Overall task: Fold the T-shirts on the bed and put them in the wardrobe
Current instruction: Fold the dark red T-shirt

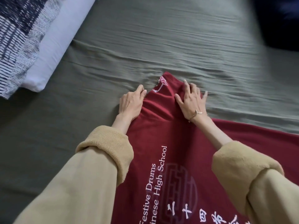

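A dark red T-shirt [163,136] with white lettering and characters lies spread on the olive-green bed sheet [161,46], running from the bottom of the head view up to a narrow far end. My left hand [130,103] rests at the left edge of that far end, fingers curled against the fabric's fold. My right hand [191,101] lies flat on the cloth with fingers spread, a thin bracelet on the wrist. Both arms wear tan sleeves.
A white pillow [53,44] lies at the upper left, with a navy-and-white patterned cover [17,38] beside it. A dark blue item [281,21], blurred, sits at the top right corner. Wrinkled sheet stretches beyond the shirt.
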Demonstrator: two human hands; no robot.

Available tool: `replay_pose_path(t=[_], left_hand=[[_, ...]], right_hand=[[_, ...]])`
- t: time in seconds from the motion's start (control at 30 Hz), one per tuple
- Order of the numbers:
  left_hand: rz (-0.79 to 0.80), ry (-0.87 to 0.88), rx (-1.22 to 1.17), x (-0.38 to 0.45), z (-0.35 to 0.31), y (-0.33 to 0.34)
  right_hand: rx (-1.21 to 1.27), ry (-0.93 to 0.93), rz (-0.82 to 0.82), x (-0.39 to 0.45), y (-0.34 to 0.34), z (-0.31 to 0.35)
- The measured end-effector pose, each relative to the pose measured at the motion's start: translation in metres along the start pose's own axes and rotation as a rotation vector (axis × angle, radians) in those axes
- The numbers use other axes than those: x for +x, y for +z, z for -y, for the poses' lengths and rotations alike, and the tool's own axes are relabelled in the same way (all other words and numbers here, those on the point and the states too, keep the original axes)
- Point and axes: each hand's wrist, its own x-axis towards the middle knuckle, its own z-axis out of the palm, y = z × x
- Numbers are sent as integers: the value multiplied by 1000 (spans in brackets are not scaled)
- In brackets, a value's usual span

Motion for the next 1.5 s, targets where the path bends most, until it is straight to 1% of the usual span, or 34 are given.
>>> replay_pose_path(t=[0.13, 0.27, 0.37, 0.47, 0.67, 0.77, 0.87, 0.93, 0.97, 1.0, 1.03, 1.07, 1.1, 1.13, 1.2, 1.27, 1.43, 1.5], left_hand=[[-47, 1, -38, -4, 2, 6], [-41, -44, -144, -4, 5, 7], [-20, -37, -198, -5, 8, 10], [-31, 0, -181, -6, 11, 13], [-58, 3, -187, -5, 12, 13], [-44, -59, -187, -2, 11, 12], [27, -125, -219, -4, 6, 6], [88, -211, -335, -7, -1, -2], [91, -264, -382, -10, -6, -6], [58, -299, -387, -18, -12, -10], [-14, -291, -335, -28, -19, -13], [-88, -234, -242, -43, -27, -12], [-128, -137, -150, -66, -36, -11], [-115, -22, -86, -89, -44, -5], [14, 131, -4, -134, -52, 7], [119, 151, 70, -168, -48, 18], [135, 101, 103, -214, -33, 18], [144, 86, 106, -232, -36, 17]], right_hand=[[-17, -90, -24, 37, -6, 15], [61, -156, -8, 61, -6, 21], [37, -129, -69, 71, -5, 17], [-3, -96, -130, 74, 1, 13], [-2, -86, -178, 71, -1, 3], [26, -83, -200, 54, -12, -20], [19, -75, -109, 18, -20, -42], [10, -105, -46, -11, -22, -44], [18, -129, -20, -28, -22, -41], [24, -161, -1, -47, -21, -38], [21, -199, 13, -66, -18, -35], [8, -233, 35, -84, -15, -33], [-10, -256, 62, -105, -12, -33], [-28, -259, 93, -120, -7, -36], [-49, -200, 140, -142, 0, -54], [-51, -96, 157, -158, -1, -83], [12, 240, 83, -208, -13, -168], [13, 294, 71, -230, -14, -183]])
